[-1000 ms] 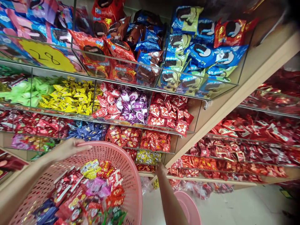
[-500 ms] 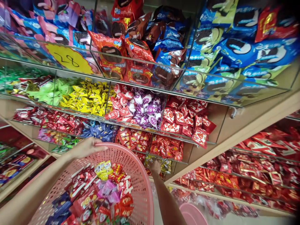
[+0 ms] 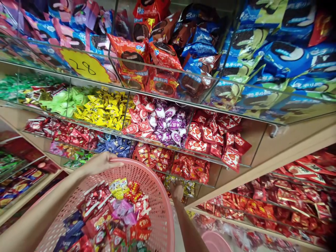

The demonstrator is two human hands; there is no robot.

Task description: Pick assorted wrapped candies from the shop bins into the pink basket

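- Pink plastic basket (image 3: 154,196) of wrapped sweets (image 3: 115,215), rim gripped by left hand (image 3: 101,163)
- right hand (image 3: 176,190) well apart, down at low-shelf packets (image 3: 187,188); grip unclear

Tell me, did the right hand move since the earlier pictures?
Yes. The right hand has moved left along the shelf: it was at the right end of the yellow packets, and now it is nearer their left end.

A pink perforated plastic basket (image 3: 157,196) holds heaped red, yellow and blue wrapped sweets (image 3: 118,213).
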